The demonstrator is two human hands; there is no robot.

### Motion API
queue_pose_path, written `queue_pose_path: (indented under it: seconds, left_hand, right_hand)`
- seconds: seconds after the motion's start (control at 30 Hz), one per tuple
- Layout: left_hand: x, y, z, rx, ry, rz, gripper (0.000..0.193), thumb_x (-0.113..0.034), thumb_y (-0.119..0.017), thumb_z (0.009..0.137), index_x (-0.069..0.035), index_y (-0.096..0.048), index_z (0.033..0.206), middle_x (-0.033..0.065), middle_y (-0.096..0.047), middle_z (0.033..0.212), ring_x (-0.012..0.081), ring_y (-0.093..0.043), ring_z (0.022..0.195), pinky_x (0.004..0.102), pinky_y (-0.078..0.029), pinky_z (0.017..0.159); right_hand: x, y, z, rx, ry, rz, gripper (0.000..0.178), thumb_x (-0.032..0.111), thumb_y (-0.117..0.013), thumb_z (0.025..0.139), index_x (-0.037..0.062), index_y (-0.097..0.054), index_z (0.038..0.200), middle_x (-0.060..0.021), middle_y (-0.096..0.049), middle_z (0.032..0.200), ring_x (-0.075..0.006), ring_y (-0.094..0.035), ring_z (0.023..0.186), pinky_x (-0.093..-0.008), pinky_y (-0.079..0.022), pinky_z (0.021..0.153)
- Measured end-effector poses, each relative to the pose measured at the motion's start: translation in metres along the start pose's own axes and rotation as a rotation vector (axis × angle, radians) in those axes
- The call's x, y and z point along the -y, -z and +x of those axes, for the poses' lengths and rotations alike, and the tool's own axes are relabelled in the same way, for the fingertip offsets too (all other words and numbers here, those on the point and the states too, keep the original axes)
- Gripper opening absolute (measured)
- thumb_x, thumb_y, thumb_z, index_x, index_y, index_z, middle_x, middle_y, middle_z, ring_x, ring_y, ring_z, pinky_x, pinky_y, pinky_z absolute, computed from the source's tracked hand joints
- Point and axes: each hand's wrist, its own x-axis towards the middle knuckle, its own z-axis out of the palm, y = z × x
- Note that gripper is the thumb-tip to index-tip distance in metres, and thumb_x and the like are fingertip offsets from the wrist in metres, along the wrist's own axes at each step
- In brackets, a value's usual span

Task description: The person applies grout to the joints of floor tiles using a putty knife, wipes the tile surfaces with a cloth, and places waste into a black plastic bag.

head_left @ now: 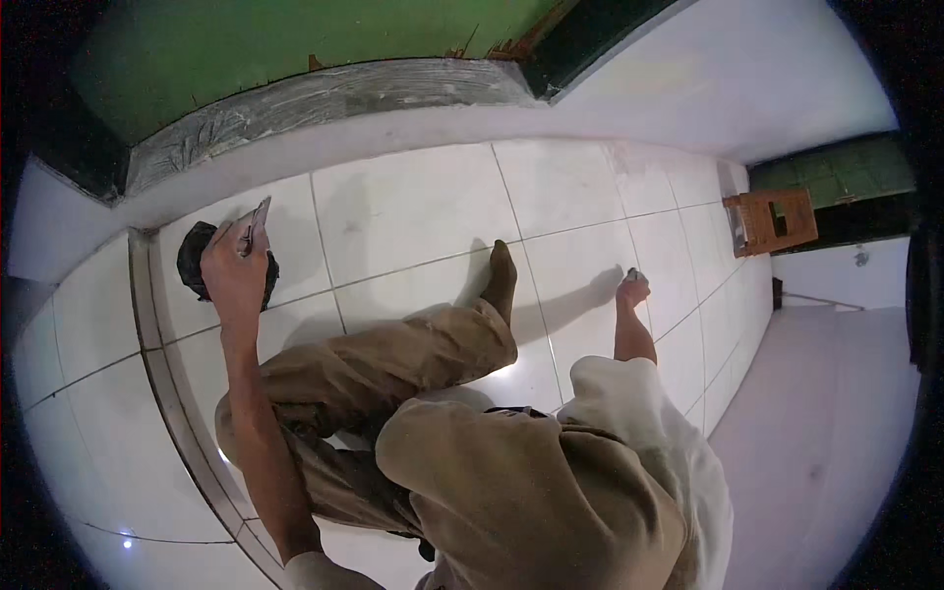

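Note:
My left hand (234, 265) is closed around a flat, pointed scraper (261, 221) smeared with pale grey paste. Around and behind that hand shows a crumpled black plastic bag (194, 264); whether the fingers also touch it I cannot tell. Farther right, my right hand (634, 288) is held with its fingers curled together. A small greyish bit (632, 273) shows at its fingertips, too small to name. In front of me, a door sill (334, 95) carries uneven streaks of grey and white paste below a green door panel (295, 34).
White floor tiles (413, 202) lie under my bent leg and bare foot (500, 280). A raised tiled edge (167, 393) runs along my left. A brown stool (772, 222) stands at the far right, near another green door (846, 177). Pale walls (728, 79) border the floor.

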Motion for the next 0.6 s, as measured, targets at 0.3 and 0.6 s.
queue_pose_path:
  seconds: [0.3,0.6]
  left_hand:
    - [0.020,0.008,-0.008,-0.001,-0.120,-0.028,0.014,-0.007,-0.068,0.081,0.001,-0.069,0.092,0.0218,-0.064,0.079,0.0351,-0.065,0.069,0.0402,-0.049,0.064]
    - [0.018,0.010,-0.021,0.094,-0.024,-0.150,0.009,-0.006,-0.064,0.081,0.002,-0.066,0.086,0.0209,-0.061,0.072,0.0360,-0.061,0.064,0.0412,-0.048,0.062]
  right_hand:
    - [0.213,-0.079,-0.057,0.425,0.685,0.379,0.019,0.018,-0.064,0.084,-0.0006,-0.065,0.079,-0.0238,-0.059,0.070,-0.0367,-0.061,0.063,-0.0430,-0.045,0.058]
    - [0.449,-0.061,-0.238,0.752,0.995,0.519,0.014,0.002,-0.062,0.071,-0.0012,-0.066,0.084,-0.0230,-0.065,0.086,-0.0405,-0.058,0.095,-0.0500,-0.046,0.084]
